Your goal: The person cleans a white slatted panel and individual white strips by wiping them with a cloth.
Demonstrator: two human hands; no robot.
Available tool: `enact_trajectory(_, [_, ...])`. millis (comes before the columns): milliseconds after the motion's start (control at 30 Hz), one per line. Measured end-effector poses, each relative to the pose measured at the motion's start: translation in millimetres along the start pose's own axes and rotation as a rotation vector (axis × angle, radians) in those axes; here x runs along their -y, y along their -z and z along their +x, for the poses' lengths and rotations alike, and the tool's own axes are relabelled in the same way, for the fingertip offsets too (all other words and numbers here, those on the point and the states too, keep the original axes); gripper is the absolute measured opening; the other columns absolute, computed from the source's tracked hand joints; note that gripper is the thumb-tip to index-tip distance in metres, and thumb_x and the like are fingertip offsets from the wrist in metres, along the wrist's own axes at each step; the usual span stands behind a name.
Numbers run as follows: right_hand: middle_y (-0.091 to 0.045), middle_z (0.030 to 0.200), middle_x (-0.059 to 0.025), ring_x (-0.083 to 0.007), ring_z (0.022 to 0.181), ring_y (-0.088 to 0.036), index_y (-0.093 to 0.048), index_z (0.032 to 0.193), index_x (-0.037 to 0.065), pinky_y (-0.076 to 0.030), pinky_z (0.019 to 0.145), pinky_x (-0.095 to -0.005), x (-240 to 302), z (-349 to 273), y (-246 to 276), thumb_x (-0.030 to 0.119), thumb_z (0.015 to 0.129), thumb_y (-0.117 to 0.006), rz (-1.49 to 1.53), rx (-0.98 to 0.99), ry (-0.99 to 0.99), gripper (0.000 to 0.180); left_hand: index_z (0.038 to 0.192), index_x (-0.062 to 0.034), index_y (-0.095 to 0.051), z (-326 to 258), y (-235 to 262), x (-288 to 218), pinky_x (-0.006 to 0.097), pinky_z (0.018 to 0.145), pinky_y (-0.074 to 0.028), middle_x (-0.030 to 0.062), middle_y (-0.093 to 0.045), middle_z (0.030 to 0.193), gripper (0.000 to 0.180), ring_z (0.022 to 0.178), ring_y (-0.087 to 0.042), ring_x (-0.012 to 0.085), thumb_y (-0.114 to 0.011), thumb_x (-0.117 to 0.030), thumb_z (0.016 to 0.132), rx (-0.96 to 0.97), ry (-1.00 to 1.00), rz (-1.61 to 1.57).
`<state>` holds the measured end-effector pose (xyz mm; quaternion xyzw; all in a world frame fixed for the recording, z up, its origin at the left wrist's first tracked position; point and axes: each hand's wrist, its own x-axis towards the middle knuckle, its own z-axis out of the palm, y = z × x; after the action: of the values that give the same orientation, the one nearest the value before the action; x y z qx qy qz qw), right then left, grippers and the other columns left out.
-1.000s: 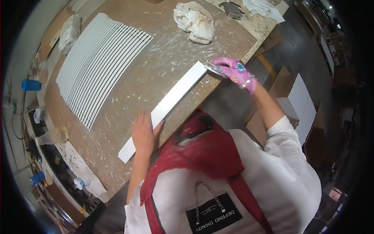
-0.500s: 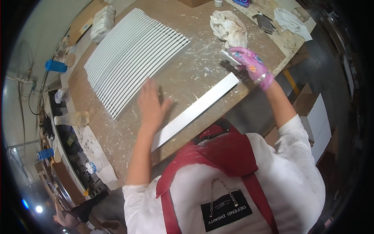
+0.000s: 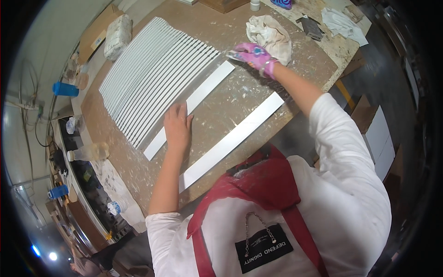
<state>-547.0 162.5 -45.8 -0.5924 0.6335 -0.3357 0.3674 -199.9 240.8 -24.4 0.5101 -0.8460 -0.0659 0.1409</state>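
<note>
My bare left hand lies across a white strip, its fingers at the far edge and its thumb at the near edge. That strip sits slightly apart from a row of similar white strips. My right hand, in a pink flowered glove, is closed on a pale flat pad, whose exact kind I cannot make out. The pad is near the strip's far right end. A second white strip lies alone, closer to the table's near edge.
On the brown worktable a crumpled cloth lies beyond my right hand. A wrapped bundle and a blue cup stand at the left, above a clear bottle. Cardboard boxes stand at the right.
A strip now lies separated from the row, under my left hand, which has moved slightly nearer. My right hand has swung left and away from me, from the near strip's end to the separated strip's end.
</note>
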Motion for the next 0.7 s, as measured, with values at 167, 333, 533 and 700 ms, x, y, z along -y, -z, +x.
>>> enact_trajectory(167, [-0.064, 0.107, -0.0151, -0.0294, 0.100, -0.060, -0.064, 0.110, 0.009, -0.046, 0.089, -0.0372, 23.6, -24.7, -3.5, 0.041, 0.088, -0.058, -0.423, 0.009, 0.133, 0.039, 0.124, -0.0075, -0.056, 7.6, -3.7, 5.6, 0.044, 0.091, -0.041, 0.0139, -0.053, 0.121, 0.042, 0.110, -0.049, 0.0345, -0.065, -0.018, 0.084, 0.046, 0.054, 0.003])
enact_trajectory(333, [-0.066, 0.099, -0.0110, -0.0204, 0.088, -0.061, -0.064, 0.110, 0.007, -0.048, 0.081, -0.0324, 14.8, -38.2, 40.2, 0.027, 0.089, -0.059, -0.185, 0.301, 0.175, 0.029, 0.124, -0.0082, -0.053, 6.5, -5.8, 11.1, 0.045, 0.084, -0.044, 0.0140, -0.055, 0.115, 0.047, 0.104, -0.052, 0.0339, -0.068, -0.018, 0.081, -0.004, 0.035, 0.010])
enact_trajectory(533, [-0.062, 0.113, -0.0099, -0.0294, 0.110, -0.056, -0.059, 0.121, 0.011, -0.045, 0.097, -0.0362, 127.0, -27.9, -49.6, 0.027, 0.090, -0.056, -0.397, 0.380, 0.749, 0.035, 0.115, -0.0040, -0.057, -10.3, -15.7, -24.0, 0.043, 0.084, -0.047, 0.0143, -0.058, 0.107, 0.042, 0.100, -0.054, 0.0336, -0.068, -0.014, 0.076, 0.021, -0.113, -0.071])
enact_trajectory(700, [-0.056, 0.093, -0.0090, -0.0264, 0.083, -0.061, -0.062, 0.095, 0.014, -0.054, 0.068, -0.0371, 233.4, -52.4, -245.0, 0.022, 0.084, -0.060, -0.473, 0.854, 1.050, 0.014, 0.116, -0.0094, -0.055, -30.3, -109.4, -1.9, 0.040, 0.096, -0.040, 0.0113, -0.055, 0.122, 0.029, 0.115, -0.050, 0.0243, -0.051, -0.024, 0.091, -0.302, 0.072, -0.976])
